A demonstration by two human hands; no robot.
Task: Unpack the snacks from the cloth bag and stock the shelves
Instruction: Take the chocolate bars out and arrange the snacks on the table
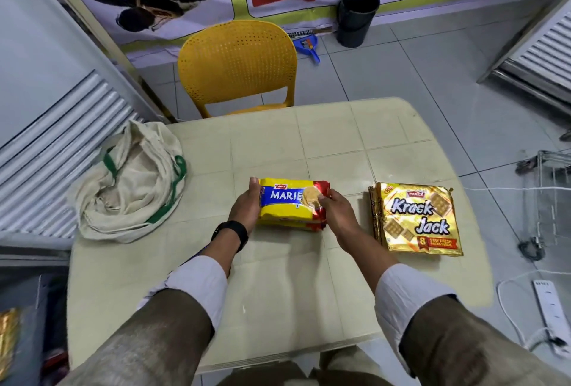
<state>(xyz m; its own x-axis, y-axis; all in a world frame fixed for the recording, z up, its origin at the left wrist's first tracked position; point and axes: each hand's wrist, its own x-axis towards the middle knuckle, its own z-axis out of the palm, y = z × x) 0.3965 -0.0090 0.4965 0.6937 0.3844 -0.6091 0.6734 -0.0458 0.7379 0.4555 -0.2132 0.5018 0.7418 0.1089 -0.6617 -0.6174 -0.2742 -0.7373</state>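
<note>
A stack of yellow Marie biscuit packs (pixel 287 203) sits at the middle of the cream table (pixel 340 138). My left hand (pixel 247 208) holds its left end and my right hand (pixel 335 208) grips its right end. To the right lies a stack of gold Krack Jack packs (pixel 417 220), untouched. The cream cloth bag (pixel 133 181) with green handles lies slumped and open at the table's left edge.
A yellow plastic chair (pixel 238 64) stands behind the table. White slatted shelving (pixel 55 144) runs along the left, more at the right (pixel 543 42). On the floor are a black bin (pixel 357 18), a wire rack (pixel 550 188) and a power strip (pixel 550 308).
</note>
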